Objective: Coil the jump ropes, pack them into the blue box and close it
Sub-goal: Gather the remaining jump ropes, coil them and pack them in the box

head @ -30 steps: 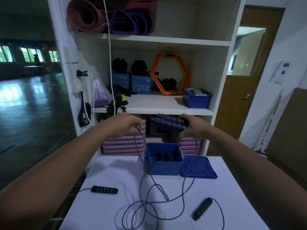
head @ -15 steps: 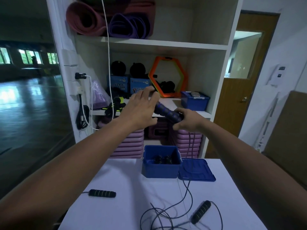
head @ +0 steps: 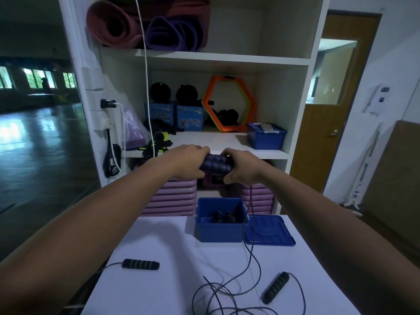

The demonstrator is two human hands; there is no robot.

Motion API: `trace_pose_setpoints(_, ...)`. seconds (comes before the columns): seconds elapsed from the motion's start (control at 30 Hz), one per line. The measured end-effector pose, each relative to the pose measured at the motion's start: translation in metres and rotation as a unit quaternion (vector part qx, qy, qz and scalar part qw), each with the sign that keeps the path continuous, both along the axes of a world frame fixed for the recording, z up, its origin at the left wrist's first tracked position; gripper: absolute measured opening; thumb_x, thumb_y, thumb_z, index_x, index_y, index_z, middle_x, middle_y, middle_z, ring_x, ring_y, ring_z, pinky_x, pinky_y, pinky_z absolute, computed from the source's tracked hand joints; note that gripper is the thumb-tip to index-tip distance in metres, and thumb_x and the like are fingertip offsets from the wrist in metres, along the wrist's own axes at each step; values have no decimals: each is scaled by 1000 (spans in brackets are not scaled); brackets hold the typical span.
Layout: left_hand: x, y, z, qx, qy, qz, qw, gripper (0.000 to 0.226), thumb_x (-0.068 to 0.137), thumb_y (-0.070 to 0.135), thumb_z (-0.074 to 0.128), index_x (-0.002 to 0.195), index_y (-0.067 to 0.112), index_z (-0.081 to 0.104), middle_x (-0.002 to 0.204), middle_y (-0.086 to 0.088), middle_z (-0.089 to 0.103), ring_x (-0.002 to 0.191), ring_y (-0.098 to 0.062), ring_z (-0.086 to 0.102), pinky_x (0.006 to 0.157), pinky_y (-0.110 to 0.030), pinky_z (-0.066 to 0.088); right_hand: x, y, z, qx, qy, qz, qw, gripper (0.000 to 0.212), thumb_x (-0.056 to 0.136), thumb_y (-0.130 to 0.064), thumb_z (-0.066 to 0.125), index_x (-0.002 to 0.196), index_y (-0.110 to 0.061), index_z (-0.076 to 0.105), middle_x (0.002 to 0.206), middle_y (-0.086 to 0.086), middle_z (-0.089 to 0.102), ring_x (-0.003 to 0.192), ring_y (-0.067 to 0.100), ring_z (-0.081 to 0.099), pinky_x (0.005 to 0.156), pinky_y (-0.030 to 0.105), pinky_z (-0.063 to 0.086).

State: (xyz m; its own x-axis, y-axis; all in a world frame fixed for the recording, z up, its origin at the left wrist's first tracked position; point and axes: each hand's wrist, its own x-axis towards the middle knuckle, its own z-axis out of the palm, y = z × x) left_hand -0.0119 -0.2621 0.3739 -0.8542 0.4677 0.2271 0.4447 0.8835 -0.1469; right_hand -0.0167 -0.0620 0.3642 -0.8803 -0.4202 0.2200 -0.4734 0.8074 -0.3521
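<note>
Jump rope handles [head: 217, 165], foam, grippy: left hand [head: 189, 160] and right hand [head: 242, 170] both wrapped round them; cord [head: 249, 201] beneath looks limp, light, tangle-prone; hold by handles.

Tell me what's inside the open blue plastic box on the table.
Inside the open blue plastic box lie dark ringed jump rope handles, packed near the bottom. The box's front wall hides the floor and any cord coiled beneath them.
</note>
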Motion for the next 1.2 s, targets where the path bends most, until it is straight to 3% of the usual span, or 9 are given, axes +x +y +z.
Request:
trace_pose_setpoints(0.17,0,-13,3,104,-55,14,993,28,86,26,65,105,21,45,90,-2,53,81,-23,54,71,-38,46,1,-1,-8,-137,46,5,989,50,72,-17,75,117,-20,53,102,1,60,85,19,60,66,23,50)
trace_pose_setpoints(0.33,2,-30,4,205,-94,13,974,25,88,24,67,108,21,52,86,1,56,74,-14,54,60,-29,40,1,7,-16,-360,-74,-24,930,13,95,-17,58,107,-13,56,71,7,54,52,14,42,42,21,34)
trace_pose_setpoints(0.63,-1,-33,2,271,-79,10,959,22,87,16,67,103,21,53,78,3,54,66,-11,51,57,-27,37,2,10,-1,-435,-85,7,896,15,94,-18,63,82,-10,59,53,-5,38,44,6,32,41,18,29)
trace_pose_setpoints(0.73,-5,-30,-3,363,-84,37,927,15,82,15,66,93,10,57,69,0,52,59,-17,48,56,-29,37,2,8,-1,-472,-107,36,874,12,96,-17,60,88,-8,59,57,-4,38,46,7,33,43,18,31)
trace_pose_setpoints(0.83,-2,-18,-3,579,-143,50,801,7,75,12,60,77,11,53,61,-3,45,47,-16,40,46,-24,32,1,8,-10,-490,-131,45,861,10,98,-18,56,91,-11,57,60,-4,36,50,10,34,47,21,34)
trace_pose_setpoints(0.93,-4,-16,8,796,-249,30,550,6,79,9,51,75,15,52,67,-2,48,47,-12,44,40,-20,31,1,9,-30,-482,-144,62,862,15,101,-24,52,103,-10,58,64,-3,39,51,10,37,52,25,38)
trace_pose_setpoints(1.0,-8,-19,14,852,-284,17,440,6,81,14,51,76,13,51,73,-3,53,61,-17,53,48,-24,38,2,6,-40,-488,-152,63,857,20,103,-25,47,105,-9,58,65,-3,43,50,10,37,53,28,37)
trace_pose_setpoints(1.1,-14,-10,15,885,-303,17,352,15,88,18,51,97,8,54,104,-18,59,101,-39,54,84,-49,52,4,-3,-49,-438,-181,67,878,24,104,-26,43,101,-9,59,63,-4,47,48,10,38,50,28,36)
trace_pose_setpoints(1.2,-16,7,16,902,-308,11,304,35,89,19,48,122,7,51,124,-26,55,110,-48,51,104,-67,33,9,-11,-62,-359,-211,69,907,28,106,-27,38,95,-10,58,64,-2,47,49,11,39,47,24,38)
